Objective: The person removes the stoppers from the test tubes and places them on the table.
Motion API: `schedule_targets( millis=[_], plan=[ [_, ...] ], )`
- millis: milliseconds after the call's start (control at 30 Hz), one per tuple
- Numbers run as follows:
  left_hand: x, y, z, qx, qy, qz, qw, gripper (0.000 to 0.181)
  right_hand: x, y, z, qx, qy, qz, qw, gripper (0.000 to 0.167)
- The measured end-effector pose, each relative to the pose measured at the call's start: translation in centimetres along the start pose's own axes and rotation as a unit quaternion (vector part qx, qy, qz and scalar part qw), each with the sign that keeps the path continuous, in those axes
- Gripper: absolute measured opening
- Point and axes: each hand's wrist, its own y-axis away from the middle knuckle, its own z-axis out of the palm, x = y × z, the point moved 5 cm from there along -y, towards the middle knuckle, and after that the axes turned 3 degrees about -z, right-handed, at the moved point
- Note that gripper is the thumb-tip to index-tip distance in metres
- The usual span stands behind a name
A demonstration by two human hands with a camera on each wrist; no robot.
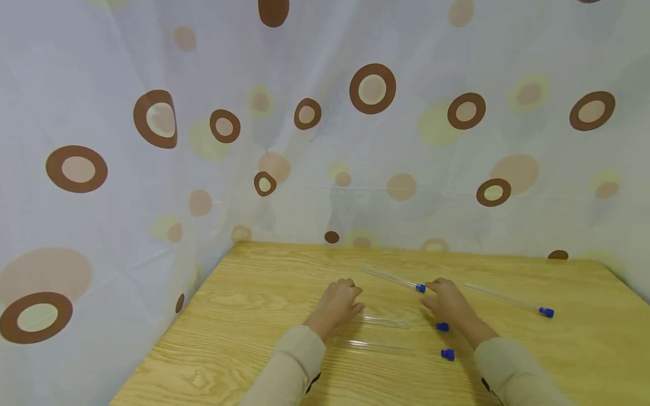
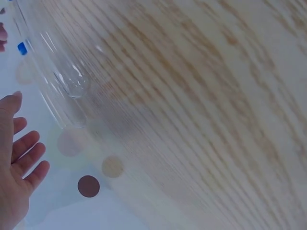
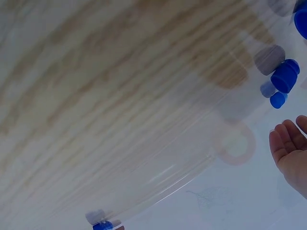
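My left hand (image 1: 335, 304) hovers by the left ends of two clear uncapped test tubes, the farther tube (image 1: 384, 321) and the nearer tube (image 1: 378, 345). Its fingers (image 2: 29, 158) are loosely bent and hold nothing in the left wrist view. Relaxed fingers also show on my right hand (image 3: 293, 148), with nothing in them. In the head view this right hand (image 1: 449, 304) is beside the blue cap (image 1: 420, 288) of a capped tube (image 1: 388, 276); contact cannot be told. Two loose blue caps, a farther cap (image 1: 442, 327) and a nearer cap (image 1: 447, 354), lie just below it.
Another tube (image 1: 500, 296) with a blue cap (image 1: 546, 312) lies right of my right hand. The wood-grain table (image 1: 203, 338) meets a white curtain (image 1: 304, 214) with brown and pale circles at the back and left.
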Motion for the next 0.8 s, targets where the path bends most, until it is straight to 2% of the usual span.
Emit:
schedule_targets(
  millis=[233,500,800],
  plan=[
    [-0.1,0.0,-0.3,-0.029,0.001,-0.007,0.9996,0.038,-0.3,-1.2,0.4,-0.012,0.007,-0.009,0.9999,0.041],
    [0.2,-0.8,-0.5,-0.040,-0.018,-0.019,0.9989,0.040,0.3,-2.3,0.5,-0.030,0.024,-0.015,0.9992,0.040],
    [0.1,-1.0,0.2,-0.055,0.017,-0.020,0.9981,0.039,0.4,-2.6,1.3,-0.052,0.023,-0.003,0.9984,0.042]
  ],
)
